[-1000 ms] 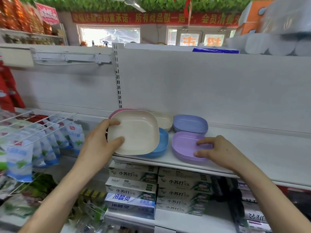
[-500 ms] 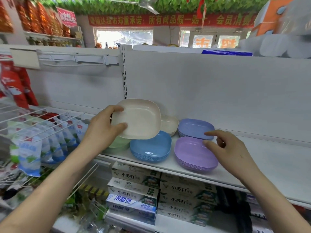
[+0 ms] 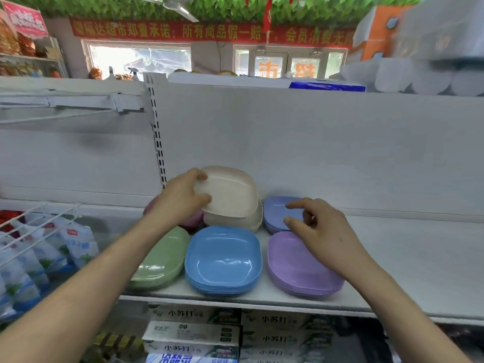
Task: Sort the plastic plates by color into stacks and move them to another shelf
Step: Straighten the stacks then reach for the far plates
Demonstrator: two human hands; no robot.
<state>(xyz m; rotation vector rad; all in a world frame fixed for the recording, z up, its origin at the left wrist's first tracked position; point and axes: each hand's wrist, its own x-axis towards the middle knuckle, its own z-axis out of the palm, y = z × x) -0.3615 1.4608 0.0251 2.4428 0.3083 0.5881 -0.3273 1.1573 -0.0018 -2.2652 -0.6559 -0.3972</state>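
My left hand [image 3: 183, 197] grips a cream plate [image 3: 230, 191] by its left edge, held tilted just above the cream stack [image 3: 248, 221] at the back of the white shelf [image 3: 419, 258]. My right hand [image 3: 322, 231] hovers with loosely spread fingers over the periwinkle stack [image 3: 277, 210] and the purple stack [image 3: 296, 263], holding nothing. A blue stack [image 3: 222, 260] sits at the front middle, a green stack [image 3: 162, 260] to its left. A pink stack [image 3: 191, 221] is mostly hidden behind my left wrist.
The shelf's right half is bare white surface. A wire rack [image 3: 39, 226] with white and blue bags [image 3: 52, 250] sits to the left. Boxed goods [image 3: 193, 334] fill the shelf below. Paper rolls [image 3: 419, 77] lie on top of the back panel.
My left hand carried the cream plate back and to the right, over the cream stack. My right hand lifted off the purple stack toward the periwinkle one. The view shifted closer.
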